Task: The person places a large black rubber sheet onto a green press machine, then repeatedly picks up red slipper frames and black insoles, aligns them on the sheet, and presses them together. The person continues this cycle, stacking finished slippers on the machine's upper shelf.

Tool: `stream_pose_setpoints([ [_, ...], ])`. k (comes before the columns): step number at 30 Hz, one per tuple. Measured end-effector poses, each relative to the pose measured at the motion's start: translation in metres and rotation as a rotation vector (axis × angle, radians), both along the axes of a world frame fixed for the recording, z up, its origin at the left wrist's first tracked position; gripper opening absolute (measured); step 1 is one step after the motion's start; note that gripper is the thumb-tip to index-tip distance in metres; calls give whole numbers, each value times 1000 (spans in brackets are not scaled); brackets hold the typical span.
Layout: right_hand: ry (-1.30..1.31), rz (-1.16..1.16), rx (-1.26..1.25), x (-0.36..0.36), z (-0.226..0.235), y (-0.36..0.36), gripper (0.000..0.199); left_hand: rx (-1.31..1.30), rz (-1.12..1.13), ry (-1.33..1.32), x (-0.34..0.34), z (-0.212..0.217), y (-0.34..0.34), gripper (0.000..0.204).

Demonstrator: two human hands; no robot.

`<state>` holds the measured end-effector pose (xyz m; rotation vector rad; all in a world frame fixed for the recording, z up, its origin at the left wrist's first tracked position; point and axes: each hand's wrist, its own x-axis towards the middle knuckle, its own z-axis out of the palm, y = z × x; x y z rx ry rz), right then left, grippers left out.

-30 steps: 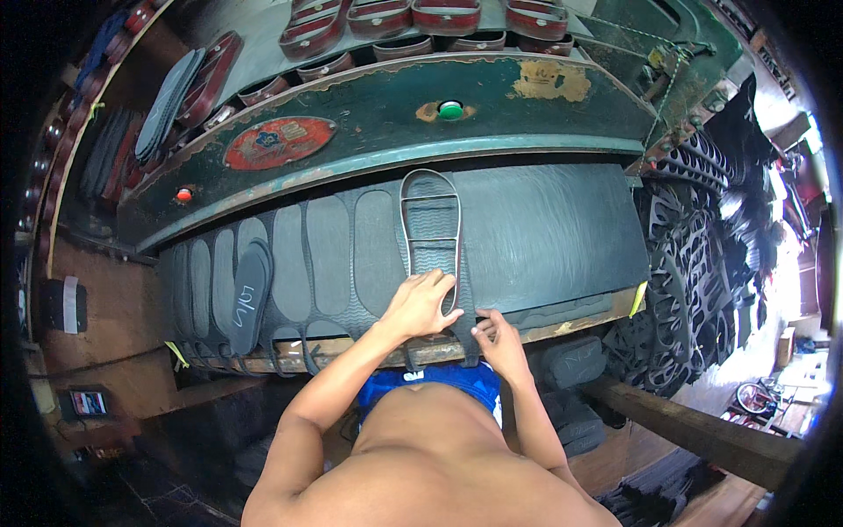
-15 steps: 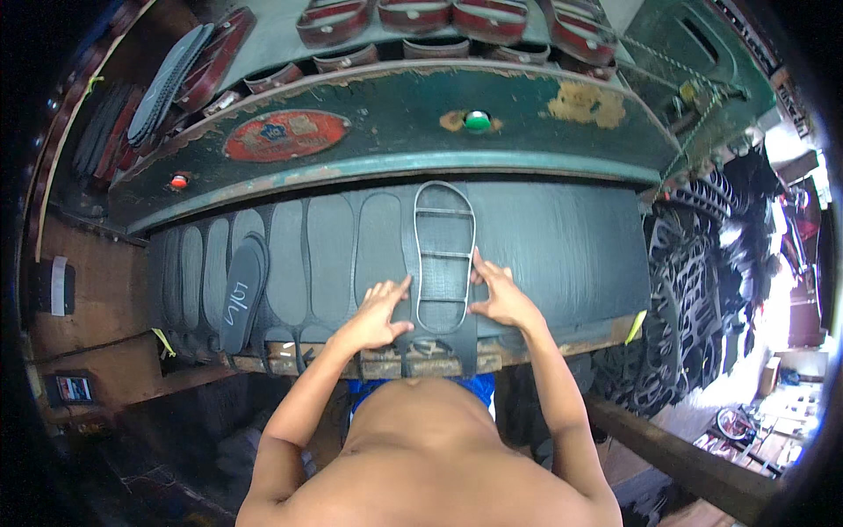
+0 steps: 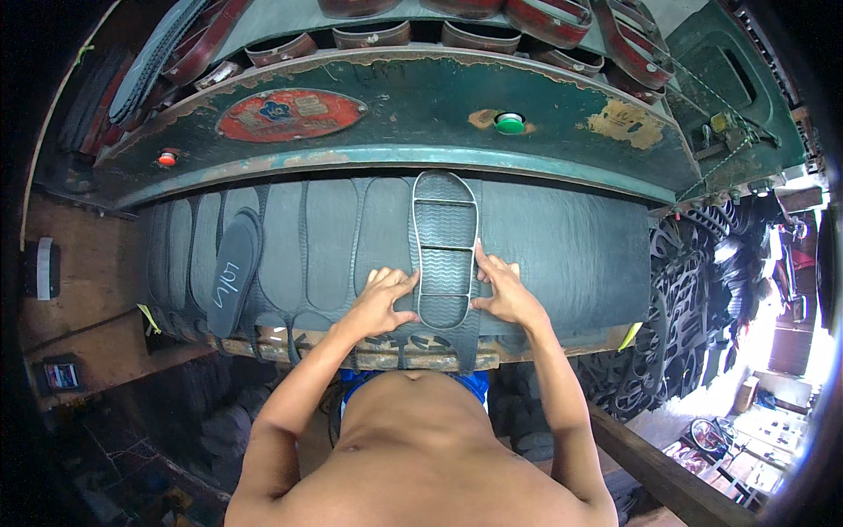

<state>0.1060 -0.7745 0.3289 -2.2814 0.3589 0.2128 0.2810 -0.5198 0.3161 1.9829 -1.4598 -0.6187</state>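
Observation:
A metal cutting die [image 3: 446, 249], shaped like a shoe sole with crossbars, stands on a dark grey rubber sheet [image 3: 562, 255]. Through its frame a wavy tread pattern shows. My left hand [image 3: 384, 300] holds its left edge, with thumb and forefinger against the metal. At the opposite edge my right hand [image 3: 507, 290] grips it the same way, thumb low and forefinger higher. Left of the die, several sole outlines are cut into the sheet. A loose dark sole [image 3: 235, 274] with white handwriting lies over them at a slant.
Behind the sheet rises a green machine beam [image 3: 421, 114] with a green button [image 3: 509, 123] and a red button [image 3: 167, 159]. Several red dies [image 3: 378, 33] sit on top. Rubber offcuts [image 3: 694, 272] hang at the right; a wooden beam [image 3: 659, 461] runs below.
My left hand has shifted slightly right, closing against the die's edge. My right hand stays at the other side. The whole view has tilted a little, showing the tread more clearly.

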Motion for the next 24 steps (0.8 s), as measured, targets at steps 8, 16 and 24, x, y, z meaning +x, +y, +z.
stream_pose_setpoints([
  [8,-57,-49,34,-2,-3,-1,125,-25,40,139,6,24,1,76],
  [16,-102,-216,151,-6,-1,5,109,144,1251,-542,119,55,214,62],
  [24,-257,-309,343,-10,-19,0,88,467,1196,-100,143,46,284,87],
])
